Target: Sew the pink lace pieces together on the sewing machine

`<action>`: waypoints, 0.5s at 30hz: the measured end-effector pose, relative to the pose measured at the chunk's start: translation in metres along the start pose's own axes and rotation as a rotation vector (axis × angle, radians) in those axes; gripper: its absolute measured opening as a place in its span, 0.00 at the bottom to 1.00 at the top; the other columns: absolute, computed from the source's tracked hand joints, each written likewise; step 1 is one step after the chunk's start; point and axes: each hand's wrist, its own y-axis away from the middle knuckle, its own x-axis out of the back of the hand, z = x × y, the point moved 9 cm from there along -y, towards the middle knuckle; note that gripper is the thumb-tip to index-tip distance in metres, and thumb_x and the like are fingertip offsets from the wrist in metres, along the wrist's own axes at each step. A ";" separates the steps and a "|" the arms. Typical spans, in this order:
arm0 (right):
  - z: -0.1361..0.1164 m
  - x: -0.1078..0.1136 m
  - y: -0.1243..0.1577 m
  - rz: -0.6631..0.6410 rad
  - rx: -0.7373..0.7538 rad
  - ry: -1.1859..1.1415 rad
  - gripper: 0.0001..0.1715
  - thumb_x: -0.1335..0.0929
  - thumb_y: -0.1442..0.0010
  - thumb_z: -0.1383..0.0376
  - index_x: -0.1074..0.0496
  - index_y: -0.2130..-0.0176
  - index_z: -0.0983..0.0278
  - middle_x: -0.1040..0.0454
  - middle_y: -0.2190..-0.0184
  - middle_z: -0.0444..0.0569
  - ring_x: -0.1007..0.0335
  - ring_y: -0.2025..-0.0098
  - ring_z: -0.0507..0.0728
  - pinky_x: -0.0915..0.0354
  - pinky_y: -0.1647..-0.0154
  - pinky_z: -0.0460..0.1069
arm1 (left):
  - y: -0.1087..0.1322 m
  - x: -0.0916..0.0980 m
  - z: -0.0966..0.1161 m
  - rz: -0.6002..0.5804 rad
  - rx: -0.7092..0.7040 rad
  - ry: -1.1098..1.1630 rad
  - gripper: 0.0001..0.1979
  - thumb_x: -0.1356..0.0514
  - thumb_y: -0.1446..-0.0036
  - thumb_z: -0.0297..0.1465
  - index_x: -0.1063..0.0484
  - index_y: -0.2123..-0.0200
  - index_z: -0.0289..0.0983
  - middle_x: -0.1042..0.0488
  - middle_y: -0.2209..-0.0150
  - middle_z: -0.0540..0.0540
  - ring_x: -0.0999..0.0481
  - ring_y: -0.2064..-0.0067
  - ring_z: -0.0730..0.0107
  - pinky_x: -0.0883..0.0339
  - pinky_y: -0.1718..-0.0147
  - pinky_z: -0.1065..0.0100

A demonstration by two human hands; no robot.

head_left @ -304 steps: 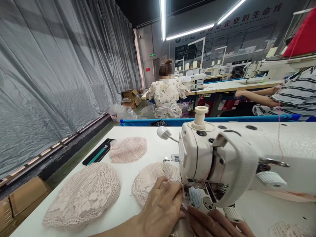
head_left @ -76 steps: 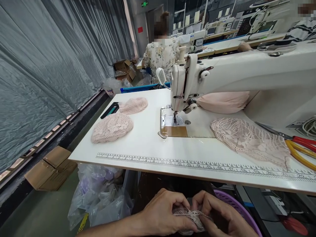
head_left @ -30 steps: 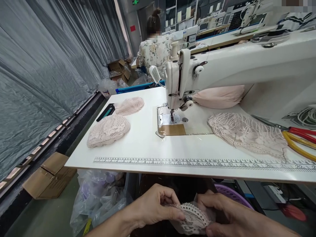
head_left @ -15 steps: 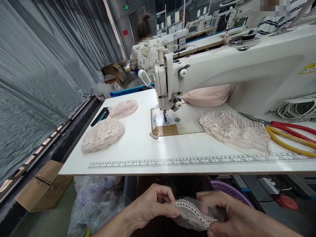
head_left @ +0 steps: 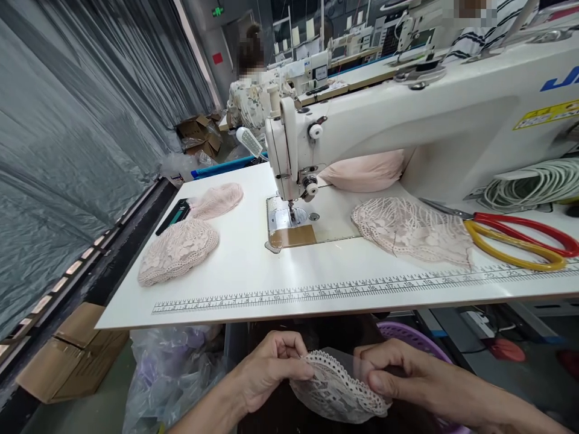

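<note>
Below the table's front edge, a pale lace piece (head_left: 337,392) with a scalloped, holed border and sheer mesh is stretched between my two hands. My left hand (head_left: 275,367) pinches its left end between thumb and fingers. At the opposite end, my right hand (head_left: 398,371) grips the border and mesh, with the thumb on top. Beyond them stands a white sewing machine (head_left: 289,144), its needle and presser foot over the metal plate. A flat lace piece (head_left: 411,232) lies right of the needle, and a stack of lace pieces (head_left: 178,252) lies to the left.
Red-and-yellow-handled scissors (head_left: 520,241) rest at the right. A printed ruler (head_left: 280,296) runs along the table's front. Pink fabric (head_left: 366,172) lies under the machine arm. Below are a purple basket (head_left: 407,334), plastic bags (head_left: 167,374) and a cardboard box (head_left: 67,355). A person (head_left: 248,99) sits ahead.
The lace piece has opened out and shows more of its face below the border. My right thumb has moved up along the edge. The view has shifted slightly to the right.
</note>
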 end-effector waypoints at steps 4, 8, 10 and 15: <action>0.001 0.003 0.001 0.009 0.020 0.028 0.27 0.38 0.40 0.46 0.41 0.78 0.64 0.44 0.74 0.42 0.49 0.73 0.50 0.50 0.71 0.48 | -0.002 0.002 -0.001 -0.010 0.006 -0.026 0.17 0.27 0.69 0.33 0.33 0.81 0.33 0.33 0.83 0.53 0.37 0.78 0.80 0.45 0.74 0.76; -0.001 0.003 0.002 0.018 0.016 0.063 0.26 0.39 0.38 0.47 0.41 0.77 0.64 0.44 0.74 0.42 0.50 0.72 0.50 0.50 0.71 0.48 | -0.003 0.001 -0.001 -0.025 -0.003 -0.052 0.17 0.27 0.67 0.33 0.32 0.79 0.32 0.32 0.82 0.53 0.37 0.77 0.80 0.44 0.73 0.76; -0.004 0.002 0.002 0.014 0.012 0.075 0.26 0.39 0.38 0.48 0.42 0.77 0.63 0.44 0.74 0.42 0.50 0.72 0.50 0.50 0.71 0.48 | -0.004 0.001 0.000 -0.033 -0.009 -0.083 0.16 0.28 0.65 0.34 0.32 0.79 0.32 0.32 0.81 0.53 0.36 0.76 0.80 0.43 0.72 0.76; -0.009 -0.004 0.001 -0.017 0.021 0.057 0.27 0.38 0.40 0.46 0.41 0.77 0.64 0.42 0.74 0.42 0.47 0.72 0.50 0.48 0.70 0.47 | -0.004 -0.001 0.002 -0.026 -0.027 -0.212 0.13 0.31 0.63 0.32 0.31 0.78 0.32 0.32 0.80 0.53 0.37 0.76 0.79 0.44 0.74 0.76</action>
